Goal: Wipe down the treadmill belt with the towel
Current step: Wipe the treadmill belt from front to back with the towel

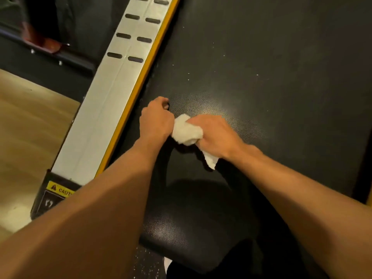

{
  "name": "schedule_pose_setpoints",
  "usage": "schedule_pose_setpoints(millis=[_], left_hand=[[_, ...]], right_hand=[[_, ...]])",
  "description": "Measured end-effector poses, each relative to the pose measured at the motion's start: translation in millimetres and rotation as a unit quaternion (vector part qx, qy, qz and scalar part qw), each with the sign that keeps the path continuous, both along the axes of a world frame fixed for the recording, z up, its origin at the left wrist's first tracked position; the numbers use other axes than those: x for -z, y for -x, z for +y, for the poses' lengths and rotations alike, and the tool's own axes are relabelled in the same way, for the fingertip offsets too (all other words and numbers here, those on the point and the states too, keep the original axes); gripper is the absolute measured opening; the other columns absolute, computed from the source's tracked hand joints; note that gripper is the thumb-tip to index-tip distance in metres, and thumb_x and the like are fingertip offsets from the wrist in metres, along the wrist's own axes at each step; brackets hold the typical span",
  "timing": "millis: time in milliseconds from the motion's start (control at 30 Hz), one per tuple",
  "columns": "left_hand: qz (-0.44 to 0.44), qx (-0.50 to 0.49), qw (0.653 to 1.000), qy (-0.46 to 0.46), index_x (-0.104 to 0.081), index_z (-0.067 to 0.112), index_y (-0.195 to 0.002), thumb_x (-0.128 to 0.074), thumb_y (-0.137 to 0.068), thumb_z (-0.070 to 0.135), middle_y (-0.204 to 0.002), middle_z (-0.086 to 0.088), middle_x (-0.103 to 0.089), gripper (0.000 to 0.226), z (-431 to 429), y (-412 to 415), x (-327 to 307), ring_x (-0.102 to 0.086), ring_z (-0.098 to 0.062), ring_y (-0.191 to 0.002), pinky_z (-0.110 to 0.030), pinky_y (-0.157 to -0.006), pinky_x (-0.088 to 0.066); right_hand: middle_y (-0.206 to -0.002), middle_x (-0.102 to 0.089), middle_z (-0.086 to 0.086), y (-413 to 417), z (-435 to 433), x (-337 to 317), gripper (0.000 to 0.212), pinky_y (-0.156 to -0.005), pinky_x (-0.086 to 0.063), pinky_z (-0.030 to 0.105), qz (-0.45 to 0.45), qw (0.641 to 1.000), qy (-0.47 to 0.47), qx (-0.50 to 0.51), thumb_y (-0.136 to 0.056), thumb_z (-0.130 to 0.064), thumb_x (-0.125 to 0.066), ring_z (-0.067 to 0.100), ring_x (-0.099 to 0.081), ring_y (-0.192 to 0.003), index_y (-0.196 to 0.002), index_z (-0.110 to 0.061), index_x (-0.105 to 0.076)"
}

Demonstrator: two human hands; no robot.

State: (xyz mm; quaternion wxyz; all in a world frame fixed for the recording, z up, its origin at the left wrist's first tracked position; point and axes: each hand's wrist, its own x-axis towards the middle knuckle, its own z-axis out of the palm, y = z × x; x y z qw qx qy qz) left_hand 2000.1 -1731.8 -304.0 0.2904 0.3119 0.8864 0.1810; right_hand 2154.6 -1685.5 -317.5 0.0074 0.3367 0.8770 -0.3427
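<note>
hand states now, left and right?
Left hand: curled round one end of the towel.
Right hand: grips the rest of the towel.

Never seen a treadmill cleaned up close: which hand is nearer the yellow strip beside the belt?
Left. The left hand sits right beside the yellow strip; the right hand, gripping the towel, is farther out over the belt.

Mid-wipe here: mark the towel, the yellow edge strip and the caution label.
towel (pixel 187 130), head view, its bunched middle.
yellow edge strip (pixel 141 77), head view, midway along its length.
caution label (pixel 60 189), head view, its yellow band.
</note>
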Motion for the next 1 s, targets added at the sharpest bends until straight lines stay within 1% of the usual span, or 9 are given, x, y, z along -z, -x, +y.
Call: schedule_pose_setpoints(millis=[100, 167, 267, 333, 433, 533, 700, 867, 1000], left_hand=[[-0.027, 0.015, 1.000, -0.005, -0.055, 0.018, -0.135, -0.045, -0.099, 0.014, -0.135, -0.003, -0.059, 0.037, -0.1, 12.0, -0.6, -0.053, -0.020, -0.125, -0.033, -0.104, -0.040], [-0.030, 0.026, 0.999, -0.002, -0.055, 0.018, -0.136, -0.043, -0.101, 0.020, -0.137, -0.003, -0.057, 0.037, -1.1, 14.9, 0.8, -0.052, -0.020, -0.126, -0.032, -0.104, -0.039], [-0.039, 0.031, 0.999, 0.010, -0.056, 0.018, -0.135, -0.038, -0.102, 0.023, -0.137, -0.004, -0.056, 0.038, -1.2, 13.4, -2.4, -0.052, -0.020, -0.125, -0.030, -0.102, -0.038], [-0.038, 0.052, 0.998, 0.015, -0.059, 0.016, -0.129, -0.036, -0.102, 0.024, -0.133, -0.005, -0.059, 0.037, -1.7, 13.0, -8.1, -0.054, -0.022, -0.120, -0.028, -0.097, -0.038], [-0.022, 0.098, 0.995, 0.010, -0.064, 0.015, -0.123, -0.042, -0.100, 0.024, -0.124, -0.008, -0.065, 0.033, -10.8, 10.5, -13.1, -0.059, -0.025, -0.114, -0.033, -0.097, -0.044], [0.007, 0.137, 0.991, -0.005, -0.065, 0.014, -0.120, -0.047, -0.098, 0.021, -0.115, -0.007, -0.068, 0.029, -29.7, 9.8, -11.5, -0.062, -0.024, -0.107, -0.032, -0.091, -0.048], [0.046, 0.160, 0.986, -0.014, -0.065, 0.008, -0.106, -0.036, -0.103, 0.027, -0.099, -0.009, -0.067, 0.035, -59.2, 18.0, -6.0, -0.062, -0.023, -0.088, -0.037, -0.081, -0.049], [0.030, 0.196, 0.979, 0.040, -0.059, 0.010, -0.120, -0.032, -0.105, 0.030, -0.117, -0.012, -0.064, 0.037, -71.7, 26.6, -9.0, -0.059, -0.030, -0.107, -0.039, -0.088, -0.044], [-0.020, 0.166, 0.986, 0.022, -0.058, 0.008, -0.102, -0.024, -0.106, 0.037, -0.110, -0.016, -0.063, 0.044, -66.4, 32.9, -18.2, -0.058, -0.033, -0.102, -0.037, -0.083, -0.041]], right_hand=[[-0.096, -0.064, 0.006, 0.4, 52.0, 12.7, 0.030, -0.069, -0.034, 0.033, -0.029, 0.978, -0.137, 0.152, -0.075, -0.010, -0.057, 0.034, -0.059, -0.096, -0.103, -0.020, -0.062], [-0.097, -0.063, 0.008, -2.2, 73.3, 16.8, 0.033, -0.066, -0.032, 0.031, -0.076, 0.965, -0.150, 0.201, -0.074, -0.011, -0.052, 0.036, -0.058, -0.094, -0.104, -0.022, -0.060], [-0.099, -0.064, 0.007, 9.1, 18.9, 13.9, 0.031, -0.071, -0.041, 0.033, -0.050, 0.985, -0.094, 0.134, -0.075, -0.012, -0.060, 0.033, -0.059, -0.095, -0.105, -0.020, -0.064], [-0.103, -0.064, 0.006, 18.6, -47.6, 4.6, 0.035, -0.080, -0.047, 0.040, -0.014, 0.999, 0.009, 0.041, -0.075, -0.009, -0.064, 0.030, -0.057, -0.098, -0.109, -0.018, -0.066], [-0.105, -0.062, 0.003, 20.8, -100.0, -6.3, 0.040, -0.084, -0.047, 0.042, -0.032, 0.989, 0.109, -0.098, -0.073, -0.007, -0.062, 0.025, -0.054, -0.099, -0.112, -0.018, -0.064], [-0.102, -0.067, 0.010, 17.3, -74.7, -3.2, 0.038, -0.083, -0.049, 0.045, 0.022, 0.999, 0.042, 0.011, -0.070, -0.008, -0.060, 0.034, -0.060, -0.099, -0.107, -0.012, -0.068], [-0.101, -0.063, 0.007, 14.9, -37.3, 4.7, 0.029, -0.068, -0.034, 0.030, -0.045, 0.985, -0.093, 0.141, -0.078, -0.004, -0.058, 0.031, -0.056, -0.094, -0.105, -0.015, -0.064], [-0.098, -0.064, 0.007, 27.8, -98.3, -9.4, 0.028, -0.077, -0.051, 0.044, -0.029, 0.999, 0.001, -0.038, -0.078, -0.015, -0.066, 0.029, -0.057, -0.095, -0.106, -0.016, -0.065], [-0.098, -0.067, 0.009, 47.7, -46.3, -5.1, 0.027, -0.075, -0.048, 0.038, -0.019, 0.995, -0.071, 0.074, -0.075, -0.014, -0.056, 0.033, -0.061, -0.095, -0.100, -0.017, -0.065]])
